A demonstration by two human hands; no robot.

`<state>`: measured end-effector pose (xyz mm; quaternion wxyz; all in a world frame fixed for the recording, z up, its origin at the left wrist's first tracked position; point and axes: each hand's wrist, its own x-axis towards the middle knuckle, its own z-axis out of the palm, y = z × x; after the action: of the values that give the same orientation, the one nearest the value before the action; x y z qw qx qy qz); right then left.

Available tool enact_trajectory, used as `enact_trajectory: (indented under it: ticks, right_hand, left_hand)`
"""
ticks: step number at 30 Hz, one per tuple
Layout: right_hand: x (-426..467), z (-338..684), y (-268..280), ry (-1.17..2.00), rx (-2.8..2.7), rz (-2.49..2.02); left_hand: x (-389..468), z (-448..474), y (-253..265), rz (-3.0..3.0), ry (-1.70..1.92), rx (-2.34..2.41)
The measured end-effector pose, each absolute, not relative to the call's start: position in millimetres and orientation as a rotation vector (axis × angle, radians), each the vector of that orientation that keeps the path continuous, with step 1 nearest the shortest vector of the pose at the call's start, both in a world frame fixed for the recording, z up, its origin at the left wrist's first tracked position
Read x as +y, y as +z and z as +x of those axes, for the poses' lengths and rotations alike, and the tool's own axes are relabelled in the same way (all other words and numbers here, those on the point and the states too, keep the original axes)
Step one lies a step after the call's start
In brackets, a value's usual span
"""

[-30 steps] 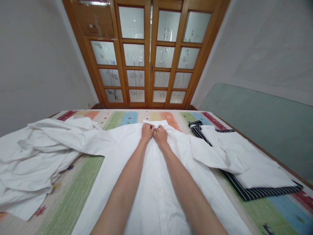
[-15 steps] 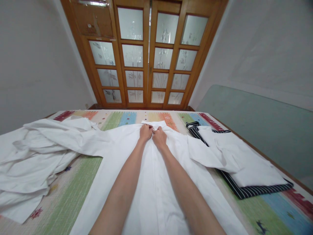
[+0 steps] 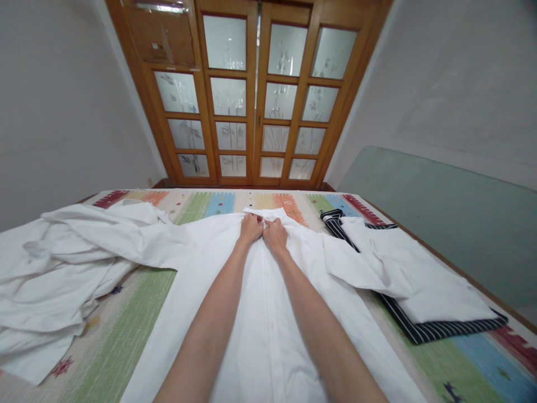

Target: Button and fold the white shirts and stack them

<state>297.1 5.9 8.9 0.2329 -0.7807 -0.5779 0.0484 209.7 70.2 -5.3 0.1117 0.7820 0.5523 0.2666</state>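
Note:
A white button-up shirt (image 3: pixel 222 252) lies spread out front side up, with its collar (image 3: pixel 272 212) at the far end and its sleeves out to both sides. Just below the collar, my left hand (image 3: pixel 251 226) pinches the front edge of the shirt. Close beside it my right hand (image 3: pixel 275 234) grips the other side of the same placket, fingertips nearly touching the left ones. The button between the fingers, if any, is too small to make out. Both forearms reach over the body of the shirt.
A crumpled white garment (image 3: pixel 79 257) lies at the left. Folded white clothing (image 3: pixel 436 280) rests on a black striped garment (image 3: pixel 403 322) at the right, partly under the shirt's sleeve. A striped, multicoloured bedcover (image 3: pixel 121 330) is underneath. Beyond stand wooden glazed doors (image 3: pixel 255 145); a pale green headboard-like panel (image 3: pixel 440 190) is right.
My fingers have shifted slightly at the placket below the collar, still pinching the fabric. The shirt and the other clothes lie as before.

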Motion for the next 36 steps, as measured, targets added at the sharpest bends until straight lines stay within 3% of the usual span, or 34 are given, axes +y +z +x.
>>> enact_trajectory:
  ticks: [22,36]
  right_hand:
    - [16.3,306.0,-6.5,0.141,-1.528,-1.995]
    - [43.0,324.5,-30.9,0.298,-1.327,-1.45]
  left_hand:
    - [80.3,208.6,-15.5,2.178,0.999,1.416]
    - [72.8,209.4,-10.2,2.125,1.216,1.169]
